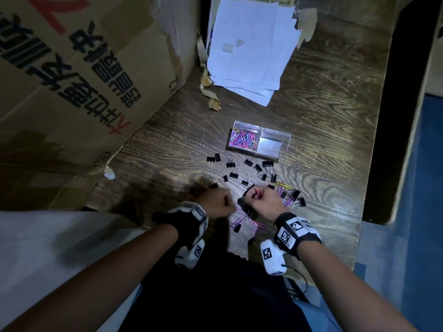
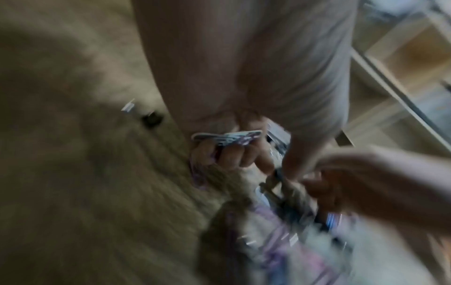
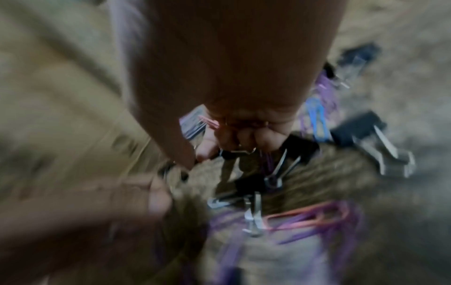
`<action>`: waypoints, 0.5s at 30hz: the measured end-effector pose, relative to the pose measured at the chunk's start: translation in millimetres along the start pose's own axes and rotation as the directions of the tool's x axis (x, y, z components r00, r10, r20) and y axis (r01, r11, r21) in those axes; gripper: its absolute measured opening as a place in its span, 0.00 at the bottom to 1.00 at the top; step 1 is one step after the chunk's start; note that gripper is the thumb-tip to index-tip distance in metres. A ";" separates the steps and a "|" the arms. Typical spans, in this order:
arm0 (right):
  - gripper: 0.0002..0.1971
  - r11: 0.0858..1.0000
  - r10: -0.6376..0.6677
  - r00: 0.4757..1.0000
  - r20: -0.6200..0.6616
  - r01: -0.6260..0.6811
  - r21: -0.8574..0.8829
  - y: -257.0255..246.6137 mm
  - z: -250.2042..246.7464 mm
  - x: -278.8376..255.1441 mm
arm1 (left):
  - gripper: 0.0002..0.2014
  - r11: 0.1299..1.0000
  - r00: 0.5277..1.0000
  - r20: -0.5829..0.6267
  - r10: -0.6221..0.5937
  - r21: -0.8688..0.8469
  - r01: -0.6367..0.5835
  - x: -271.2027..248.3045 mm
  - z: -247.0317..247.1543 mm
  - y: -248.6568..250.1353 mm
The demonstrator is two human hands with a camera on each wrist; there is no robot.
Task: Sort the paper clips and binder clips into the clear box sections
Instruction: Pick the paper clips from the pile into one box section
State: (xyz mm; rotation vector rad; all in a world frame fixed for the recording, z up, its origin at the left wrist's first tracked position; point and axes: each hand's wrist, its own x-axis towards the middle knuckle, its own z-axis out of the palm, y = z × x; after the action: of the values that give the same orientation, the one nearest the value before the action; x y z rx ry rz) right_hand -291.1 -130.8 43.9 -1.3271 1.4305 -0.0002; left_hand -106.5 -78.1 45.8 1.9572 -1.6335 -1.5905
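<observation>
Right hand (image 1: 262, 202) and left hand (image 1: 215, 202) each clutch paper clips (image 3: 209, 121) over the table's near edge (image 1: 335, 267)

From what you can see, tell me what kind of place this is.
Probably an office or storeroom corner: a wood-grain desk, a large taped cardboard box, a stack of white paper, and blue flooring beside the desk.

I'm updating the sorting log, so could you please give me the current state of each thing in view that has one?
Clear box: open, lidless.
Left section: holds coloured paper clips.
Right section: empty.
Binder clips: loose on the table, unsorted.
Loose paper clips: some remain among the binder clips.
Left hand: curled round paper clips.
Right hand: curled round clips, a pink paper clip among them.
Paper stack: untidy, fanned.
</observation>
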 end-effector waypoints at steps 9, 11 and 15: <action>0.07 0.782 -0.262 0.964 0.033 0.232 -0.579 -5.1 16.9 -2.0 | 0.09 0.747 0.968 0.146 0.206 0.615 -0.252 -12.2 7.5 -2.0; 0.07 0.799 -0.230 0.972 0.044 0.215 -0.562 -3.8 16.5 0.3 | 0.06 0.767 0.973 0.143 0.182 0.599 -0.231 -14.7 5.3 -2.3; 0.08 0.951 -0.129 0.991 0.035 0.133 -0.281 -3.5 11.6 -0.7 | 0.02 0.909 0.992 0.073 0.107 0.397 -0.127 -15.5 2.8 -8.9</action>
State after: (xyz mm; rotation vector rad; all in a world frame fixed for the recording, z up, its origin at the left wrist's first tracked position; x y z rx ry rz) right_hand -281.1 -124.3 42.2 -1.6515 1.3615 0.1316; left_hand -100.7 -61.1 48.2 1.9545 -2.1993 -1.3517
